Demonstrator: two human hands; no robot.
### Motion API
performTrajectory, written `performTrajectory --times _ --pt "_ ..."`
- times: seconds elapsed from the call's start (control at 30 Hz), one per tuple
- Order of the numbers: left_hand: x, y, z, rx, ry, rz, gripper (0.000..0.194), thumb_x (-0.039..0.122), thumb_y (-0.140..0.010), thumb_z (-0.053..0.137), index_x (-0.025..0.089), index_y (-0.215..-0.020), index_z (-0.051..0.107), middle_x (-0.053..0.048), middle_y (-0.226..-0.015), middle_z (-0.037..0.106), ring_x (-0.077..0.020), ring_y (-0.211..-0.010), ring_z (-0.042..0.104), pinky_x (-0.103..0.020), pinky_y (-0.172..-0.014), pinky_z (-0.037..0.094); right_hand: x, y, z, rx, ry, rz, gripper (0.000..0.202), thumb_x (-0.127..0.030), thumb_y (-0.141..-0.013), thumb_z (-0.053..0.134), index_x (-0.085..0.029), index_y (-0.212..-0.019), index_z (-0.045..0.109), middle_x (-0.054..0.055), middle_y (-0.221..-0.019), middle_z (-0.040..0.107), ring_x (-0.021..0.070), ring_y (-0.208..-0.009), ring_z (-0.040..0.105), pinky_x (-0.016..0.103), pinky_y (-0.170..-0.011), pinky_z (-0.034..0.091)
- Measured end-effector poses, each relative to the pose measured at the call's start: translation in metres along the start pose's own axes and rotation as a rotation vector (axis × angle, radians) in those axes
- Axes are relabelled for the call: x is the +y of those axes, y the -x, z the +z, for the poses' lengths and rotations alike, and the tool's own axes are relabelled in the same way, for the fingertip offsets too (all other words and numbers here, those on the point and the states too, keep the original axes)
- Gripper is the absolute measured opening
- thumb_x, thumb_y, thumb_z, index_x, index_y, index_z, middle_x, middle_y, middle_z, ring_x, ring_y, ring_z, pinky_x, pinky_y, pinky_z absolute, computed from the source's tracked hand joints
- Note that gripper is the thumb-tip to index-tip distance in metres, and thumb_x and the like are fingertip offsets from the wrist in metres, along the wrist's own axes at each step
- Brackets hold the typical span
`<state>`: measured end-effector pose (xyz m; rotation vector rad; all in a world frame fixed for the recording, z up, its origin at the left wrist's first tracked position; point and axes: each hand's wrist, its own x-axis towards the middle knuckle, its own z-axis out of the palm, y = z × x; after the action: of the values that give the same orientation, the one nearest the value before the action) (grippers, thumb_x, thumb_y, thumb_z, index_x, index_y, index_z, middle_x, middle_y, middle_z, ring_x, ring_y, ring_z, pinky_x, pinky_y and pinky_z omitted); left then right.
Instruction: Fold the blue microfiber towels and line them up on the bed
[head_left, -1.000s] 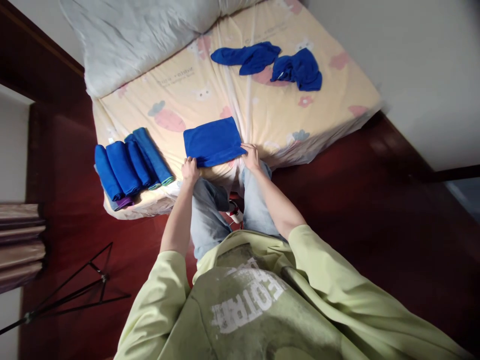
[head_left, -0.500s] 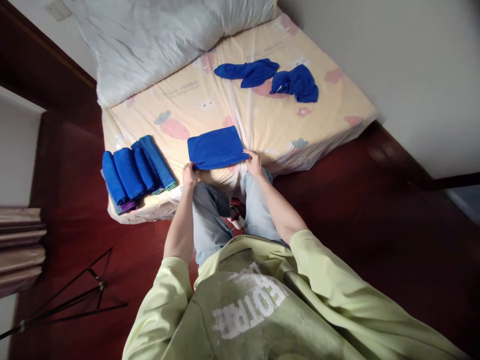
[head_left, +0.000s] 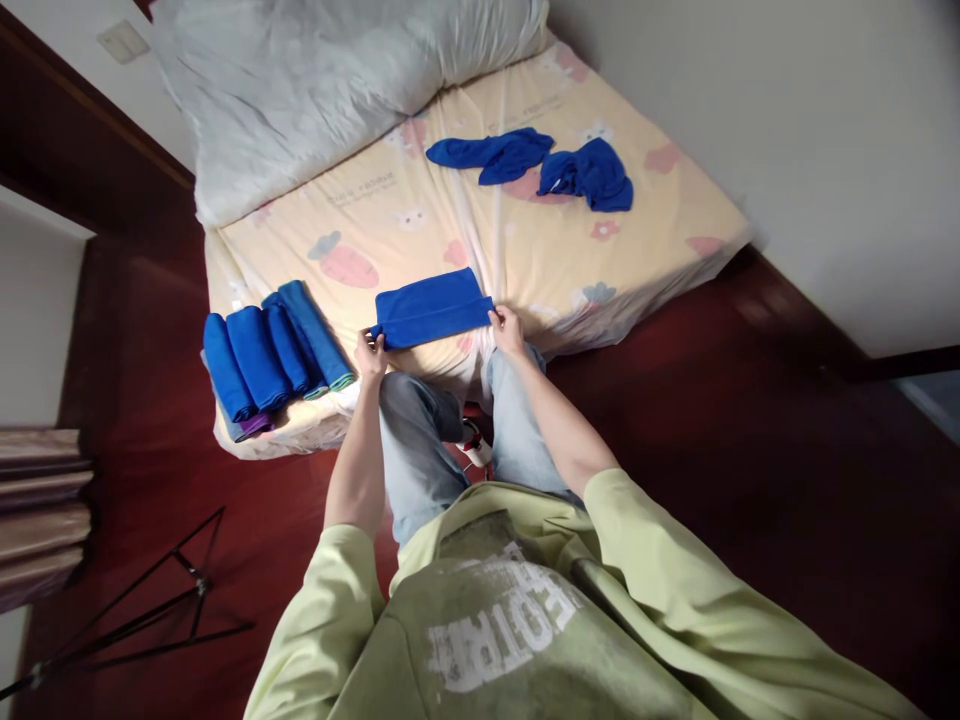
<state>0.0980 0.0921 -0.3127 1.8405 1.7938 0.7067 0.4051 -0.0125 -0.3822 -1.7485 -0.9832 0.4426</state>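
A blue towel lies on the bed in front of me, its near edge turned over into a flat strip. My left hand pinches the near left corner of that strip. At the near right corner, my right hand is closed on the same fold. Left of the towel, several rolled towels, mostly blue, lie side by side near the bed's edge. Two crumpled blue cloths rest farther back on the sheet.
The bed has a pale yellow sheet with carrot and rabbit prints. A large grey-white covered bundle lies along its back left. Black tripod legs stand on the dark red floor at lower left. A wall runs along the right.
The towel's near edge has been folded up over itself, making the towel narrower. Both hands still grip its near corners. The view has tilted slightly.
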Motion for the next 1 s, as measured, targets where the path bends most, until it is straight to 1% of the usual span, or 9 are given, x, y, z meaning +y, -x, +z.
performTrajectory --times 0.13,0.23,0.37,0.5,0.6,0.77,0.83,0.93,1.0 --pt "-0.003 -0.005 0.002 0.004 -0.042 -0.047 0.026 0.031 -0.094 0.056 0.020 -0.117 0.061 -0.012 -0.110 0.076 -0.0257 -0.100 0.072 -0.038 -0.096 0.055 0.000 -0.003 0.004 0.009 0.002 0.015 0.031 -0.044 -0.098 0.054 -0.018 -0.098 0.072 0.010 -0.093 0.077 0.0242 -0.085 0.071 0.037 -0.093 0.058" --pt "-0.006 -0.007 0.004 -0.018 -0.083 -0.058 0.023 0.031 -0.092 0.058 0.020 -0.111 0.063 -0.012 -0.107 0.076 -0.0270 -0.100 0.073 -0.039 -0.097 0.055 0.001 -0.004 0.009 0.031 0.026 0.039 0.026 -0.039 -0.096 0.056 -0.018 -0.097 0.073 0.010 -0.089 0.077 0.0239 -0.084 0.072 0.036 -0.091 0.059" --pt "-0.009 -0.006 0.005 -0.030 -0.120 -0.026 0.021 0.029 -0.090 0.060 0.021 -0.110 0.062 -0.011 -0.103 0.076 -0.0274 -0.100 0.073 -0.040 -0.098 0.054 0.000 -0.003 0.011 0.050 0.075 0.100 0.022 -0.030 -0.091 0.058 -0.017 -0.100 0.073 0.011 -0.090 0.077 0.0256 -0.085 0.073 0.039 -0.093 0.059" --pt "-0.009 -0.005 0.006 -0.008 -0.161 0.015 0.025 0.023 -0.086 0.061 0.021 -0.111 0.060 -0.012 -0.101 0.075 -0.0284 -0.103 0.070 -0.042 -0.100 0.053 -0.002 -0.001 0.007 0.036 0.054 0.128 0.020 -0.028 -0.088 0.060 -0.018 -0.101 0.072 0.011 -0.090 0.078 0.0266 -0.086 0.074 0.041 -0.095 0.058" --pt "-0.008 -0.004 0.006 -0.001 -0.183 0.025 0.024 0.020 -0.086 0.060 0.020 -0.109 0.059 -0.012 -0.102 0.073 -0.0276 -0.102 0.069 -0.042 -0.100 0.052 -0.003 0.000 0.005 0.030 0.047 0.132 0.018 -0.028 -0.087 0.060 -0.019 -0.099 0.071 0.010 -0.089 0.078 0.0277 -0.087 0.074 0.043 -0.096 0.058" --pt "-0.005 0.000 0.004 -0.003 -0.195 0.046 0.024 0.016 -0.086 0.057 0.021 -0.108 0.060 -0.012 -0.108 0.067 -0.0268 -0.106 0.066 -0.041 -0.102 0.051 -0.002 0.001 0.005 0.040 0.056 0.094 0.015 -0.027 -0.088 0.062 -0.020 -0.098 0.071 0.007 -0.085 0.076 0.0259 -0.084 0.073 0.041 -0.093 0.060" --pt "-0.003 0.002 0.002 0.007 -0.230 0.072 0.029 0.013 -0.085 0.056 0.022 -0.112 0.061 -0.013 -0.117 0.064 -0.0281 -0.113 0.063 -0.042 -0.104 0.050 -0.003 0.003 0.004 0.073 0.075 0.054 0.016 -0.026 -0.090 0.060 -0.020 -0.100 0.071 0.009 -0.092 0.074 0.0264 -0.093 0.071 0.043 -0.098 0.058" --pt "0.000 0.006 0.001 0.024 -0.289 0.179 0.034 0.013 -0.085 0.056 0.021 -0.118 0.062 -0.016 -0.130 0.059 -0.0313 -0.128 0.055 -0.046 -0.112 0.044 -0.010 0.007 -0.001 0.135 0.111 -0.053 0.023 -0.022 -0.094 0.055 -0.018 -0.110 0.071 0.014 -0.113 0.069 0.0280 -0.115 0.065 0.045 -0.109 0.052" --pt "0.002 0.007 0.001 -0.031 -0.291 0.260 0.034 0.017 -0.088 0.057 0.021 -0.120 0.063 -0.016 -0.133 0.059 -0.0323 -0.132 0.052 -0.048 -0.115 0.041 -0.016 0.010 -0.005 0.094 0.121 -0.153 0.031 -0.019 -0.093 0.054 -0.017 -0.120 0.070 0.014 -0.125 0.066 0.0281 -0.125 0.060 0.045 -0.116 0.048"
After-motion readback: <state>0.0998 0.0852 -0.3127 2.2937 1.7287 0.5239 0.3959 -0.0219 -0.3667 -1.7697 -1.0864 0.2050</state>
